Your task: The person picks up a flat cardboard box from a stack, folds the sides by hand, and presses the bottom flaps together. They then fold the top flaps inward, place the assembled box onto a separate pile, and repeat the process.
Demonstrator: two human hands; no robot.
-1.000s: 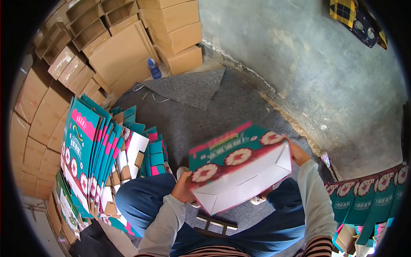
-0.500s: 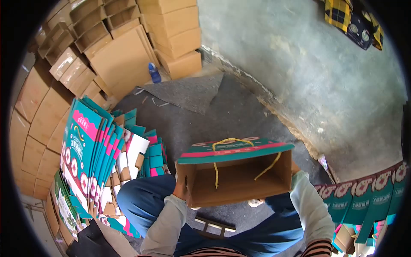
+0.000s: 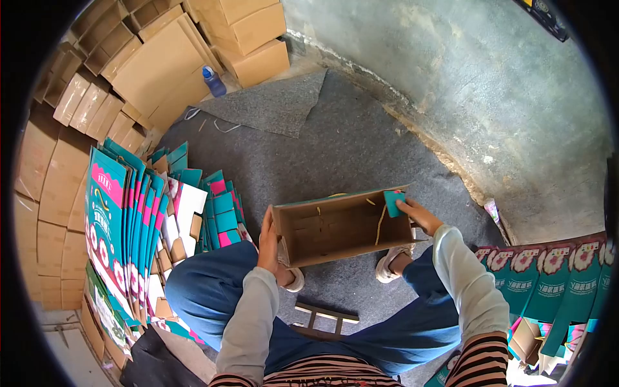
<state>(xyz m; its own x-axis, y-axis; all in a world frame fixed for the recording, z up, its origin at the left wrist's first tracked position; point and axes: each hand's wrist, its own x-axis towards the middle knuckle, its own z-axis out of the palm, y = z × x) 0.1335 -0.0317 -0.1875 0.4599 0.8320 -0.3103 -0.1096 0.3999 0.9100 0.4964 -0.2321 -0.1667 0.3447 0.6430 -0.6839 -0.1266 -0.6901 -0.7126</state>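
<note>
A cardboard gift box (image 3: 345,248) with yellow cord handles is held between my knees, its open top facing me and its brown inside showing. My left hand (image 3: 268,242) grips the box's left end, fingers lying along the outer wall. At the other end, my right hand (image 3: 420,216) has thumb and fingers on a small teal flap (image 3: 393,204) at the far right corner. One yellow cord (image 3: 381,226) hangs down inside the box. The printed outside faces away and is hidden.
Flattened teal and pink printed boxes (image 3: 106,226) stand in a stack at my left. More printed boxes (image 3: 535,284) line up at my right. Brown cartons (image 3: 258,61) and a blue bottle (image 3: 214,82) are at the back, beside a grey wall (image 3: 451,84). A wooden stool (image 3: 325,316) shows below.
The box has tipped and come lower, so its printed panel no longer shows and its inside faces up. My right hand has moved onto the teal corner flap. The view has tilted down.
</note>
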